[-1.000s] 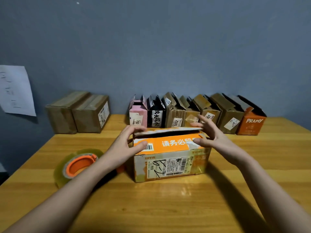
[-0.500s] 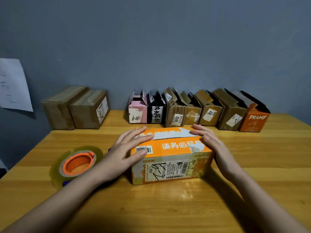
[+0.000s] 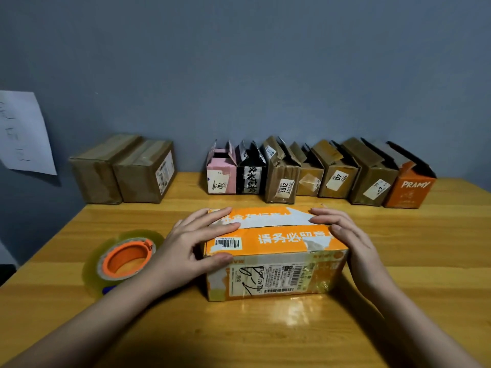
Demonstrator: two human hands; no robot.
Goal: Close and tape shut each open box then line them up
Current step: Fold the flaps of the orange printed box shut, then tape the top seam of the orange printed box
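Landmark: orange box [image 3: 275, 251], lying flaps-down at the middle of the wooden table [image 3: 265, 335], shipping label facing the camera.
Paper sheet [image 3: 24, 134]: on the wall, far left of the orange box and above it.
Two sealed brown boxes [image 3: 125, 171]: behind and left of the orange box, side by side, against the wall.
Tape roll [image 3: 125, 258]: just left of the orange box, flat on the table; clear tape on an orange core.
Left hand [image 3: 191, 245]: on the orange box's left end; fingers straight, pressing the top flaps flat; thumb against the front face. Nothing gripped.
Orange box flaps: both lowered, meeting along a seam that runs lengthwise; no fresh tape across the seam that can be made out.
Open boxes [image 3: 318, 173]: row of seven behind the orange box, along the wall, flaps standing up; pink at left, orange "PRAMY" at right.
Right hand [image 3: 350, 240]: on the orange box's right end; fingers extended and flat on the top flaps, palm over the right edge. Nothing gripped.
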